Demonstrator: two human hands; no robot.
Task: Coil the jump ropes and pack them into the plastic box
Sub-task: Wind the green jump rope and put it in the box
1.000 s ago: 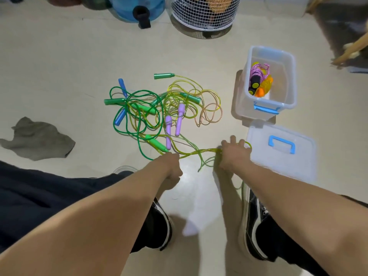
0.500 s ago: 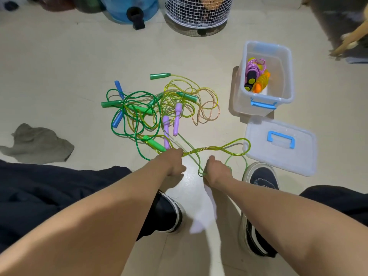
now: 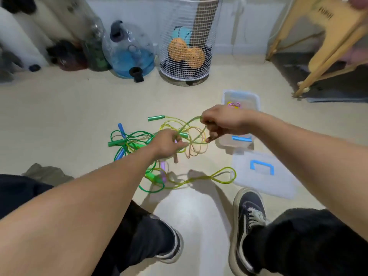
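Note:
A tangle of jump ropes lies on the floor, with green, blue and purple handles. My left hand is raised over the pile and pinches the yellow-green rope. My right hand grips the same rope a little to the right, lifting a loop of it. More of that rope trails in a loop on the floor. The clear plastic box stands behind my right hand with a pink coiled rope inside; most of the box is hidden by the hand. Its lid with a blue handle lies flat nearby.
A white wire basket and a blue water jug stand at the back wall. Wooden chair legs rise at the right. A grey cloth lies at the left. My shoes are planted in the foreground.
Both hands have lifted off the floor and moved forward over the pile, raising the yellow-green rope. My head has tilted up, showing the wall.

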